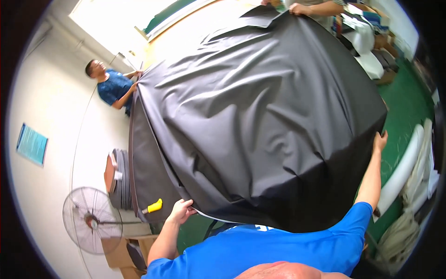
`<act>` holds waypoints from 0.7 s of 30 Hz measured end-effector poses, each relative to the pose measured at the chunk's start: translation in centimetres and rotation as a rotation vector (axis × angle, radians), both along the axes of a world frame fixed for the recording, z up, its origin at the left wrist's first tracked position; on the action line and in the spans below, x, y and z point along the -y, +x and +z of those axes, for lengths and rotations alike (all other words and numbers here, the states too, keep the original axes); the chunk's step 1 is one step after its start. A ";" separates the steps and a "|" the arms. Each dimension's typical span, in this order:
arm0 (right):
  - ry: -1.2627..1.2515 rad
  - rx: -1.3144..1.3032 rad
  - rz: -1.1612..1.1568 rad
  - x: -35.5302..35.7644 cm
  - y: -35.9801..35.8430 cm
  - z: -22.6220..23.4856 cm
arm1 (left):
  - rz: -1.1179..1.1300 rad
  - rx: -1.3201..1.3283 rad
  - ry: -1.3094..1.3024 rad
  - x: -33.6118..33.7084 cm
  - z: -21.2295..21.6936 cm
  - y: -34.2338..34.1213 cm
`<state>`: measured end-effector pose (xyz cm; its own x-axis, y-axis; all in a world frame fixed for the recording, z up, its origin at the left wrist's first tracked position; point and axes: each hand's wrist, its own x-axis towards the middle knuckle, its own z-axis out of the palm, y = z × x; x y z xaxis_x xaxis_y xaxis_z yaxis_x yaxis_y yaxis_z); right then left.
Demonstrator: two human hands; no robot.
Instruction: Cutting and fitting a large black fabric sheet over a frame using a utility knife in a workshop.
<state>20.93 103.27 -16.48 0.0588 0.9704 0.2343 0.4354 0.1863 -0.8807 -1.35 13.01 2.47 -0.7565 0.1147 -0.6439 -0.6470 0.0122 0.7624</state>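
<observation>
I have both hands on one big black sheet (251, 116), which fills the middle and runs from the near side to the far side. It is full of bumps and folds, and it shines where the light falls on it. My left hand (181, 211) pinches the sheet's near edge, at its left end, with the thumb and fingers pressed together. My right hand (381, 140) grips the sheet's right edge, but some of its fingers are hard to see.

Just left of the sheet's near edge, close to my left hand, a yellow-handled tool (154, 205) lies on a flat dark layer (151, 174). At the sheet's far left corner, a person in a dark blue shirt (114, 88) holds on with two hands. At its far right corner, another person's hand (301, 9) holds the edge too. A pale worktop (174, 44) shows past the sheet's far side. Left of the sheet are a round fan (93, 224) and a dark stack (120, 179). Right of the sheet, a white roll (402, 167) lies over the green floor (404, 100).
</observation>
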 end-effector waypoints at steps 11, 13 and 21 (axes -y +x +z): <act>-0.462 0.127 0.592 10.3 -0.1 -13.1 | 0.198 -0.134 -0.281 -4.8 3.4 5.0; -0.229 0.506 0.357 19.0 9.8 -19.7 | 0.173 -0.134 -0.201 -5.1 1.7 3.9; 0.028 0.535 -0.335 12.5 23.1 -12.7 | 0.289 -0.573 -0.389 -5.3 1.9 0.1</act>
